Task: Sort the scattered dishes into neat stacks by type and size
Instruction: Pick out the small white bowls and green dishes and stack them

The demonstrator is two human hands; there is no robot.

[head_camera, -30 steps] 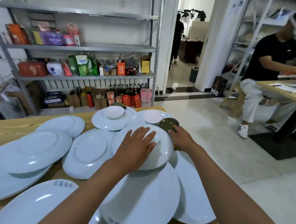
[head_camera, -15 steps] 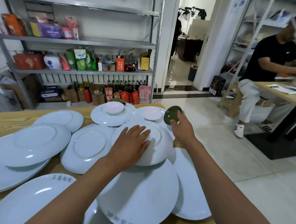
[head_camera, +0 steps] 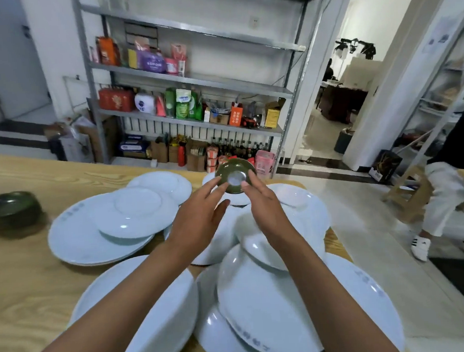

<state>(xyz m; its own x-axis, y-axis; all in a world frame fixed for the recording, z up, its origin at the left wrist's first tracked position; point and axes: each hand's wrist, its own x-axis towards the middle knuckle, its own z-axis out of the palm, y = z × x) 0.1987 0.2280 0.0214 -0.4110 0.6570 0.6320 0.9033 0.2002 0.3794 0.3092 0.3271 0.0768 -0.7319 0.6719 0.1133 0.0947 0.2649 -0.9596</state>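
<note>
Holding a small round dark green ceramic saucer between both hands, you have it raised above the far end of the pile, its underside with a pale unglazed foot ring turned toward you. Your left hand touches its left rim with the fingertips, the fingers mostly extended and the thumb spread out to the right; your right hand pinches the right rim between thumb and fingers. Both forearms reach in from the bottom edge and converge on the saucer.

One more dark green dish, a blurred upturned bowl, sits alone on the pale wooden desk at the far left, well apart from the rest.

The white ceramic plates lie overlapping, and most appear to be face down. At least nine can be made out, though the ones beneath your arms cannot be counted surely. Two small plates overlap a large oval platter on the left, and four big ones crowd the near edge.

Grey printed characters run along the rims of several large plates, too small and blurred to read. On the metal shelf rack behind the desk, a purple pack reads roughly "SOPOR"; the other labels are illegible.
</note>
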